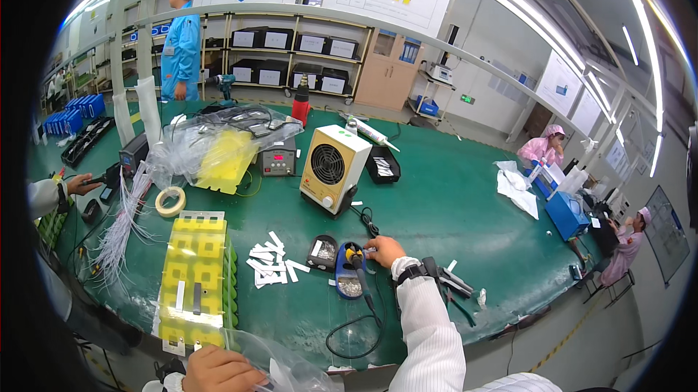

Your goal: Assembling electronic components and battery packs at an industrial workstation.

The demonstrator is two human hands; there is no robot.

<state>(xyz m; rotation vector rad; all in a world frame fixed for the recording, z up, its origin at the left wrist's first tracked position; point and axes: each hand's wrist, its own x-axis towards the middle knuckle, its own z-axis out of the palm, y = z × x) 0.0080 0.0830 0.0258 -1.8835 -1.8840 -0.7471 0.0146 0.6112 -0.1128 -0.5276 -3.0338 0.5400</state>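
My right hand (385, 252) reaches to the blue soldering iron stand (341, 265), its fingers closed at the stand's right edge. A soldering iron (359, 267) rests in the stand, its dark cable looping toward the near edge. My left hand (220, 370) is at the near table edge, fingers curled together beside a clear plastic bag (291, 363); what lies under the fingers is hidden. Just beyond it lies a battery pack (190, 250) with a yellow top sheet and green cells along its side. White strips (270, 265) and a small black box (321, 252) lie between pack and stand.
A fan unit (334, 166) stands mid-table, beside a soldering station (279, 159) and plastic-wrapped yellow sheets (225, 159). Masking tape (170, 202) and white wires (123, 232) lie left. Pliers (456, 286) lie right of my forearm. A co-worker's hand (81, 185) is at the left.
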